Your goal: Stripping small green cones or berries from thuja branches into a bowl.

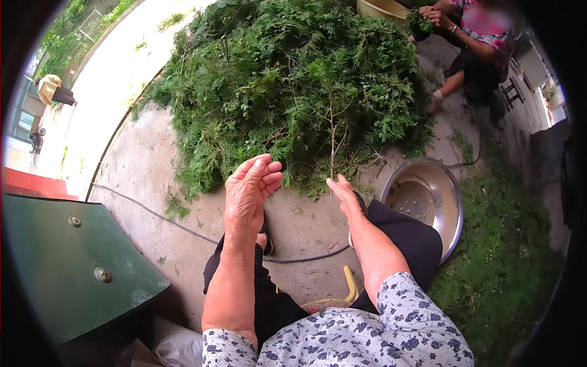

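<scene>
A large heap of cut green conifer branches (275,92), dotted with small pale green cones, lies on the concrete in front of me. My right hand (345,194) grips the bare lower end of a cypress branch (332,137) between thumb and fingers. The branch stands nearly upright, and its leafy top merges with the heap behind it. My left hand (249,192) is raised to the left of the branch, apart from it, with loosely bent fingers and nothing visible in them. A metal basin (451,208) beside my right knee has several small round cones (417,199) at its bottom.
Another person (477,43) sits at the far right, hands on greenery, near a yellowish basin (382,10). A dark hose (177,221) crosses the floor. Stripped green sprigs (495,263) cover the ground at right. A green metal box (73,263) stands at left.
</scene>
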`<state>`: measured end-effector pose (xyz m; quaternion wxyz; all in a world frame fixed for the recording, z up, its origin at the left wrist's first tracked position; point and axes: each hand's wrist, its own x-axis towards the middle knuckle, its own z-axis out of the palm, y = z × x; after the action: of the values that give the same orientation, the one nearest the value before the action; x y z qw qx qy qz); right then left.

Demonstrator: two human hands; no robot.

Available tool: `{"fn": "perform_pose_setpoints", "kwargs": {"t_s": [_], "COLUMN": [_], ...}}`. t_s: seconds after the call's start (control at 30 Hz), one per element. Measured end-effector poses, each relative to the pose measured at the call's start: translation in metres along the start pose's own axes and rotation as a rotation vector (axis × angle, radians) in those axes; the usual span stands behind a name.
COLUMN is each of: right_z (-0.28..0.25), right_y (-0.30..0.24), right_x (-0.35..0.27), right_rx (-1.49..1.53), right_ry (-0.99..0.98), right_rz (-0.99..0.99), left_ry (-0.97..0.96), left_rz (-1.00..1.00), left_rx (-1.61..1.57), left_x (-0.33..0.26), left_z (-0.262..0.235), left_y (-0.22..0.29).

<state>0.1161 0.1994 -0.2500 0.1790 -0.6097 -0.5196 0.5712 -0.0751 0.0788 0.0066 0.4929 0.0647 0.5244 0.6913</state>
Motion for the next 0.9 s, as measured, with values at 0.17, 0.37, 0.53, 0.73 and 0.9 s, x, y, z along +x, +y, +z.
{"fn": "perform_pose_setpoints", "kwargs": {"t_s": [0.17,0.37,0.53,0.73,0.9], "right_z": [0.004,0.016,0.01,-0.014,-0.016], "right_y": [-0.07,-0.099,-0.103,-0.132,-0.163], "right_x": [-0.021,-0.089,-0.179,-0.244,-0.284], "right_rx": [0.73,0.417,0.066,-0.098,0.536], "right_ry": [-0.372,-0.038,0.093,-0.095,-0.754], "right_rz": [0.158,-0.368,-0.715,-0.857,-0.098], "left_ry": [0.035,0.076,0.182,-0.025,-0.314], "left_rz": [0.035,0.091,0.128,-0.003,0.101], "left_rx": [-0.03,-0.051,-0.171,-0.298,-0.497], "left_x": [0.008,0.023,0.038,0.03,0.018], "left_z": [-0.001,-0.011,-0.02,-0.036,-0.038], "left_y": [0.014,0.016,0.011,0.015,0.019]}}
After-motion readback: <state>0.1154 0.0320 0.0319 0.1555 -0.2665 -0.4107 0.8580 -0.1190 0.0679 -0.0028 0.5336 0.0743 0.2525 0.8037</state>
